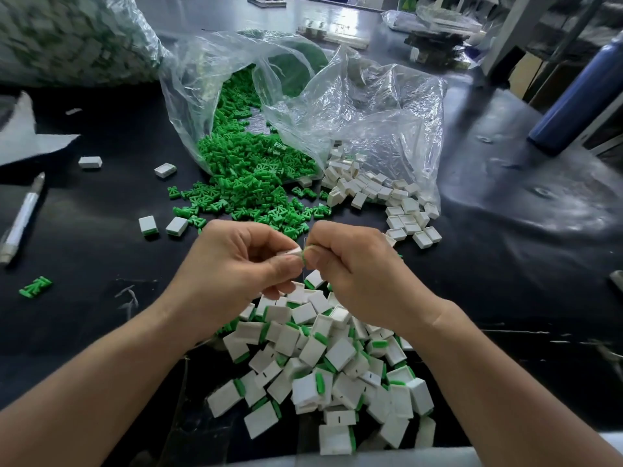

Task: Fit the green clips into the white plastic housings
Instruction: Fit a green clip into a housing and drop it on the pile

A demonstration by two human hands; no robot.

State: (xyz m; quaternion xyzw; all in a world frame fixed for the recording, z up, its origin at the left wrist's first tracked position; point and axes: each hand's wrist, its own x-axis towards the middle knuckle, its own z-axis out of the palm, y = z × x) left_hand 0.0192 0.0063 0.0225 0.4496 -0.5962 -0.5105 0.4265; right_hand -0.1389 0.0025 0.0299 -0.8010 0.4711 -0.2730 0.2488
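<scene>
My left hand (236,261) pinches a white plastic housing (290,252) between thumb and fingers above the table. My right hand (350,264) pinches a green clip (305,256) and holds it against the housing's end; most of the clip is hidden by my fingers. Loose green clips (249,176) spill from a clear bag (209,79) beyond my hands. Empty white housings (377,197) lie in and before a second clear bag (387,109). A heap of housings with green clips fitted (323,369) sits under my wrists.
A white pen (22,219) lies at the left. A stray green clip (35,286) and a few single housings (90,162) are scattered on the black table (505,281). A big bag of parts (67,38) stands far left, a blue bottle (580,96) far right.
</scene>
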